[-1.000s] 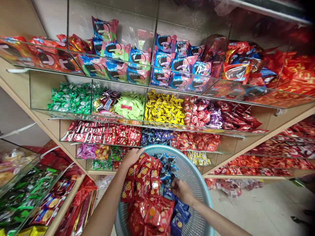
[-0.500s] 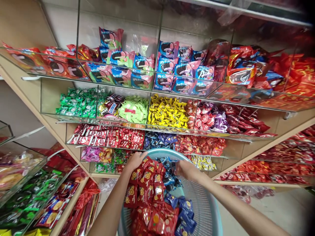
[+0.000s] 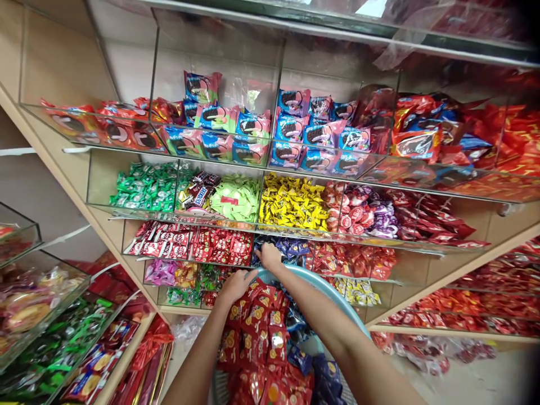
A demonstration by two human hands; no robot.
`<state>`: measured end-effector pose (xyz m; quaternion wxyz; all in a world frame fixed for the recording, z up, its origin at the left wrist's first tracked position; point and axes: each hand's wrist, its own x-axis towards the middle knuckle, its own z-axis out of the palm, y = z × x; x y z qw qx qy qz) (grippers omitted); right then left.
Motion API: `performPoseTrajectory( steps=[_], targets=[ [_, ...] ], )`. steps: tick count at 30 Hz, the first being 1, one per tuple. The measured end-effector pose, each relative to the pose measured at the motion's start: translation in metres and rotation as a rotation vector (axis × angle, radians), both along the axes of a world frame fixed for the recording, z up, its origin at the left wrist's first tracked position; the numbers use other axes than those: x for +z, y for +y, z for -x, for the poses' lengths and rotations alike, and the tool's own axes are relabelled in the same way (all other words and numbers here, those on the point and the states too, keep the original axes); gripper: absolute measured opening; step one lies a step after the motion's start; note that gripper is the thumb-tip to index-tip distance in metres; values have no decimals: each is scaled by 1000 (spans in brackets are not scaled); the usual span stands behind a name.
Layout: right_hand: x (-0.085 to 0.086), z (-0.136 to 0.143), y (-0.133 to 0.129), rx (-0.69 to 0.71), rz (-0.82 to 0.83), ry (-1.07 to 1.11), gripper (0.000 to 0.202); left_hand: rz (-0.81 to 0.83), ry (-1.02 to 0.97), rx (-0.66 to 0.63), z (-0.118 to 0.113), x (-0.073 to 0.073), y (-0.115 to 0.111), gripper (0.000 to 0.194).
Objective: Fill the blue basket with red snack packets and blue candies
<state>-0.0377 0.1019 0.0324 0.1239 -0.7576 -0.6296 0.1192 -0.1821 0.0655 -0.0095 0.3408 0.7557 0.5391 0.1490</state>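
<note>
A round light-blue basket (image 3: 352, 306) holds many red packets (image 3: 257, 329) and dark blue packets (image 3: 327, 374). My left hand (image 3: 238, 285) grips its far rim, fingers wrapped over the edge. My right hand (image 3: 269, 256) reaches past the rim to a shelf bin of dark blue wrapped candies (image 3: 293, 247). Its fingers are bent down at the bin's left end, and what they hold, if anything, is hidden.
Clear-fronted shelves hold green candies (image 3: 145, 185), yellow candies (image 3: 293, 205), red-and-white packets (image 3: 160, 239) and blue-pink cookie packs (image 3: 253, 124). More bins stand at the lower left, and wooden side panels (image 3: 46, 152) slant down both sides.
My right hand has moved from above the candies in the basket, forward and left, to the dark blue candy bin. My left hand stays on the rim. The view has shifted slightly.
</note>
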Motion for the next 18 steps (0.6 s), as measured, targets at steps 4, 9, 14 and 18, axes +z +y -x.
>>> performPoseTrajectory(
  steps=[4,9,14,18],
  targets=[
    [-6,-3,3,-23,-1,58,20,-43,-10,-5,0,-2,0,53],
    [-3,-17,-2,10,-35,180,17,-54,-18,-5,1,-6,3,58],
    [13,-35,-22,106,-98,314,21,-84,-15,-29,1,-6,4,60],
    [26,-54,-62,183,-118,453,26,-66,-5,-31,0,-3,4,61]
  ],
)
